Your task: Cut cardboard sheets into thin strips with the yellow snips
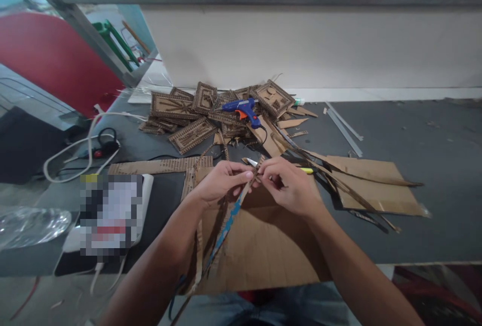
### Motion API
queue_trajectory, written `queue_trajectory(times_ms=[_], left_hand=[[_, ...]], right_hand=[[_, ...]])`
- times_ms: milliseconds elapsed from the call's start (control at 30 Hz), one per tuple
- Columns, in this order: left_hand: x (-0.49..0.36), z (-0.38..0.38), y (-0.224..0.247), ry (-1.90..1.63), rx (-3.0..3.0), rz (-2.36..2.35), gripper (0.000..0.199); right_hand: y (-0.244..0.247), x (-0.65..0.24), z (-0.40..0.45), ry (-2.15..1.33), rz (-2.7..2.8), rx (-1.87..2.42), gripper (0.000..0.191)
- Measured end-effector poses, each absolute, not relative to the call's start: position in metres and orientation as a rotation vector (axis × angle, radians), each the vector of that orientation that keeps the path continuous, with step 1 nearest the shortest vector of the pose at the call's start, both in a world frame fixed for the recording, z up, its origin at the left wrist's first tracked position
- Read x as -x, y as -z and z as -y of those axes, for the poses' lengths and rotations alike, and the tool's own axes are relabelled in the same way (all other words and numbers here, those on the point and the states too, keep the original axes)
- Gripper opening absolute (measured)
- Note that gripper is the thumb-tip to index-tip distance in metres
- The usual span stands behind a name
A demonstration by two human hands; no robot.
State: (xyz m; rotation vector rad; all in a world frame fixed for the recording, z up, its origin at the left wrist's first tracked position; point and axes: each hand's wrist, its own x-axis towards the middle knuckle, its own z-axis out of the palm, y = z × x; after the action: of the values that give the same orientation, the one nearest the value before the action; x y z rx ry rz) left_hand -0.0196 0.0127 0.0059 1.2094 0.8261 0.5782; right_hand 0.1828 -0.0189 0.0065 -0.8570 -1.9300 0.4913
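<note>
A: How many hands are at work?

B: Two: the left hand [222, 180] and the right hand [288, 183], close together over one large cardboard sheet [271, 250].

A: And the other things?

B: One blue glue gun [241, 106] with an orange trigger, lying on a heap of bordered corrugated cardboard panels [193, 135]. I count at least five panels; overlap hides the exact number. Two translucent sticks [344, 132] lie to the right of the heap. Nearer, one smaller cardboard sheet [380, 180] has several thin strips [399, 182] crossing it. There is one clear plastic bottle [33, 226] at far left.

A: Where is the piece being handled?

B: It's one long cardboard strip [230, 219] with blue patches. Its upper end is at the fingertips, and the rest slants down, below the left hand, toward the sheet's near edge.

A: How is it gripped?

B: The left thumb and fingers pinch it near that upper end. The right fingers are bent together right beside them; I can't tell exactly what they close on.

A: Anything pointed nearby?

B: One pale, pointed tip [251, 161], just beyond the fingertips.
</note>
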Motion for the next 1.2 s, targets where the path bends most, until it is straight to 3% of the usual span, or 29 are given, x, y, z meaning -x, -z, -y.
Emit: queue_trajectory(times_ms=[700, 1200], left_hand=[[0.0222, -0.0131, -0.0109, -0.455, -1.138, -0.826, 0.039], [0.0241, -0.0128, -0.0062, -0.481, -1.179, -0.807, 0.038]], right_hand=[[-0.0034, -0.1881, 0.0152, -0.719, 1.977, 0.894, 0.014], [-0.0076, -0.1858, 0.0174, -0.667, 2.015, 0.864, 0.014]])
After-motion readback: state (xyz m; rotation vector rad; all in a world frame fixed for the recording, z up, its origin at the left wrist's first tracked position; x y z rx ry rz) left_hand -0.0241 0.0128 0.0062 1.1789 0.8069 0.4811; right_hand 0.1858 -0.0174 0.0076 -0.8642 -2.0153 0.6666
